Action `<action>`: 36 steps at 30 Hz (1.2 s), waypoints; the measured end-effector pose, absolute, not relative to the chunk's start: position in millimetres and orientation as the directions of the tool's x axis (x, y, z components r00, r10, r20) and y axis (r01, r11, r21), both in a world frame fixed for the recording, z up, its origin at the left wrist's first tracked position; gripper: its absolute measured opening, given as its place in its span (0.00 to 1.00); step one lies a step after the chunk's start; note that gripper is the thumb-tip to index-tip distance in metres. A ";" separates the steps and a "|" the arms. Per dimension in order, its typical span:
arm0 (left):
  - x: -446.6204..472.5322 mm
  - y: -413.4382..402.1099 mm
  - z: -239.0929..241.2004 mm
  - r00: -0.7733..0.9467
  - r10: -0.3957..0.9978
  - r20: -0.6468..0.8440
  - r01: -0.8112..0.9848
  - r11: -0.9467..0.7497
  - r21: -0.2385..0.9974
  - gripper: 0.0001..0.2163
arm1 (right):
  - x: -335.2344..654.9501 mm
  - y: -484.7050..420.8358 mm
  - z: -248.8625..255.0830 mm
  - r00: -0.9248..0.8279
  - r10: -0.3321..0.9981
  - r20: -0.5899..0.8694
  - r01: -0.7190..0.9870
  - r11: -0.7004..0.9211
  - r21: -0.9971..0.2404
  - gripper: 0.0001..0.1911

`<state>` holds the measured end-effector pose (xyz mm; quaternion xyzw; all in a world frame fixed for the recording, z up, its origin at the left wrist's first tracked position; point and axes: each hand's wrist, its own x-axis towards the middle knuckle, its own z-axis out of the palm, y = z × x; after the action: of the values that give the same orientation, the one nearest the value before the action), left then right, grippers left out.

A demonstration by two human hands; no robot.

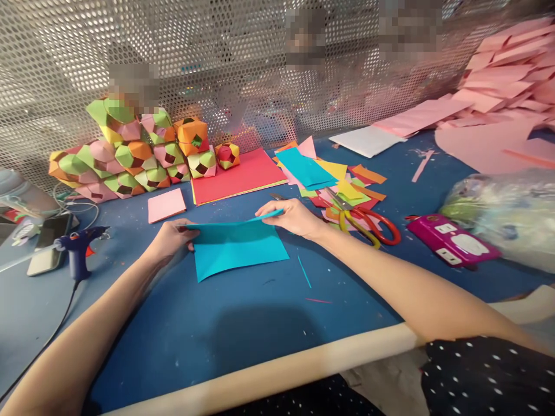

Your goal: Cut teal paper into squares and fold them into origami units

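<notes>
A sheet of bright blue paper spans the space between my two hands, its far edge folded or curled over and its near edge low over the table. My left hand pinches the paper's left corner between thumb and fingers. At the far right corner, my right hand is closed on the same sheet, where a narrow folded strip sticks out past the fingers. Right of that hand lie scissors with red and yellow handles, on a pile of coloured paper scraps.
Folded paper balls are stacked against the perforated metal screen. Red sheets and pink squares lie before it. A glue gun stands left; a magenta power strip and plastic bag lie right. Pink paper is heaped behind.
</notes>
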<state>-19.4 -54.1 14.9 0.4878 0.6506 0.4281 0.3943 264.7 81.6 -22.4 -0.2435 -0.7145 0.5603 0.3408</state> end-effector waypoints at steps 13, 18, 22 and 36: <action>-11.5 -59.4 3.2 -0.289 0.957 0.034 0.370 0.079 0.926 0.13 | 267.7 64.9 -19.1 -0.744 0.395 0.540 0.002 0.808 -0.589 0.15; -16.7 -65.1 0.6 -0.196 0.977 0.080 0.374 -0.001 0.927 0.13 | 268.5 53.7 -11.0 -0.704 0.266 0.659 -0.092 0.886 -0.455 0.13; -17.8 -65.4 -2.5 -0.251 0.966 0.064 0.292 0.013 0.956 0.13 | 280.6 49.0 -21.2 -0.782 0.115 0.613 -0.127 0.933 -0.338 0.15; -12.2 -78.8 12.6 -0.345 0.936 -0.068 0.167 0.132 0.977 0.20 | 277.7 35.6 -34.2 -0.763 0.153 0.628 0.074 0.986 -0.150 0.22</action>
<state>-12.2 -78.8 12.6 0.4257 0.6481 0.5026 0.3824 277.7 35.6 -34.2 -0.0604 -0.9372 0.0582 0.3386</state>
